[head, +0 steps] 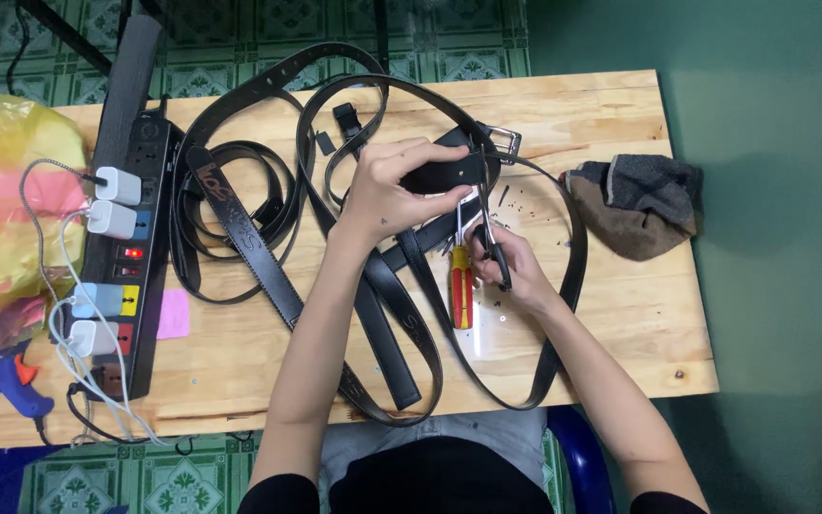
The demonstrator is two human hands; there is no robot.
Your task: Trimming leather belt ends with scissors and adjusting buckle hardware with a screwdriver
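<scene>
1. Black belts (268, 238) lie in loops and tangles all over the wooden counter (620, 314). They are spread flat, so each one is easy to pick out.
2. One belt end (449, 171) sits near the middle of the counter, close to a shiny metal buckle (504, 143). It is lifted a little, likely so the tool can get at it.
3. The left hand (387, 186) comes down over that belt end. Its grip is closed, with the fingers curled on top and the thumb underneath, pinching the belt end to keep it steady.
4. The right hand (506, 257) is just below the left one. Its grip is closed around the dark handles of a small metal tool (487, 224), maybe scissors or pliers. The tool's tip points up at the belt end, right by the left thumb.
5. A red and yellow screwdriver (461, 286) lies on the counter just beside the right hand, close by but not held.
6. Tiny dark bits (535, 205) are scattered on the wood near the buckle.
7. A grey and brown cloth (635, 205) sits at the right side of the counter.
8. On the left side is a black power strip (130, 257) with white chargers plugged in, a yellow plastic bag (2, 190) and a blue glue gun (7, 381).
</scene>
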